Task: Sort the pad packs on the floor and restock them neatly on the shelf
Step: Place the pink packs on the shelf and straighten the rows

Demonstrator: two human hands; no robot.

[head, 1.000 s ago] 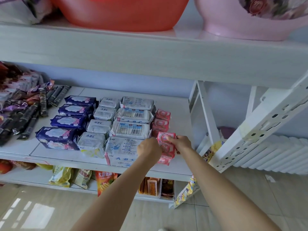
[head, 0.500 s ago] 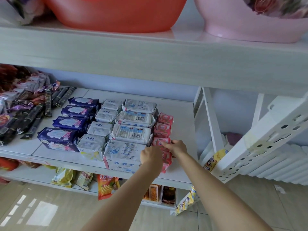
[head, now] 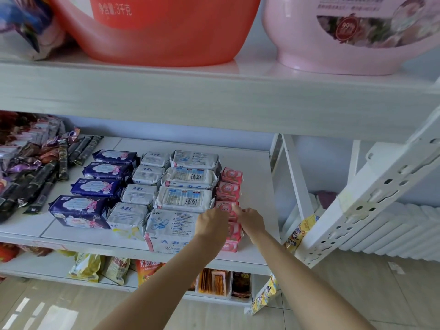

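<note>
Pad packs lie in rows on the white shelf [head: 254, 163]: dark blue packs [head: 95, 186] at the left, small white ABC packs [head: 140, 194], larger white packs [head: 185, 197], and a column of small pink packs [head: 229, 184] at the right. My left hand [head: 212, 225] and my right hand [head: 250, 221] meet over the front of the pink column. Both have curled fingers on a pink pack [head: 225, 207], the left from its left side, the right from its right. Another pink pack [head: 229, 245] sits at the shelf's front edge below my hands.
Dark snack sticks and wrappers [head: 31, 167] crowd the shelf's left end. A red basin [head: 154, 27] and a pink basin [head: 352, 34] stand on the shelf above. Snack bags [head: 100, 267] fill the shelf below. A white perforated rack post [head: 371, 194] leans at the right.
Both hands have moved the pink pack forward and down from a raised tilt into the pink column on the shelf. The camera has come closer.
</note>
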